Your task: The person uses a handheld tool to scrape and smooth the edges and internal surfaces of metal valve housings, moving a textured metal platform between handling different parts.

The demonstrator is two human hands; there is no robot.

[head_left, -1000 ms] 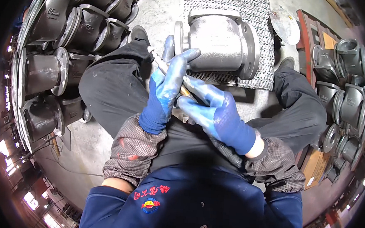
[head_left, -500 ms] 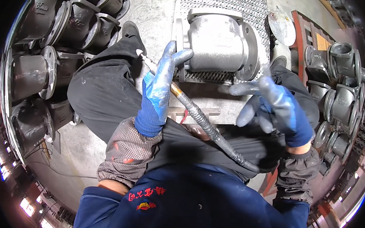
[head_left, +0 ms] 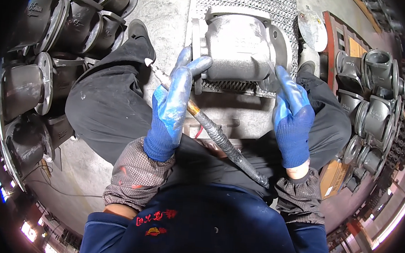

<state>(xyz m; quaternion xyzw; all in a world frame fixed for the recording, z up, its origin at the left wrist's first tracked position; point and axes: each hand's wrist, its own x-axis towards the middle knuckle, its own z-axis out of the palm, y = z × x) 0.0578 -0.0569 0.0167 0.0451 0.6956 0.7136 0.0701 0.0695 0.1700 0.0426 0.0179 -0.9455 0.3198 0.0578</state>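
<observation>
A grey cast-metal flanged valve body (head_left: 237, 47) lies on its side in front of me. My left hand (head_left: 173, 94), in a blue coated glove, is closed around a slim hand grinder (head_left: 158, 74) with a pale pointed tip aimed up and left. Its taped hose (head_left: 224, 144) slants down across my lap. The left thumb and a fingertip reach the casting's left flange (head_left: 197, 47). My right hand (head_left: 292, 99), gloved alike, has its fingers stretched out at the edge of the right flange (head_left: 281, 48); no tool shows in it.
The casting rests on a ridged metal plate (head_left: 247, 0) between my knees. Similar castings (head_left: 21, 87) are stacked close on my left, and more castings (head_left: 379, 114) stand at right beside a red frame (head_left: 330, 46). A cardboard box (head_left: 334, 176) sits by my right knee.
My right hand has moved up and left to the right flange, its fingers straightening. The left hand keeps the grinder and has shifted slightly down and left in view.
</observation>
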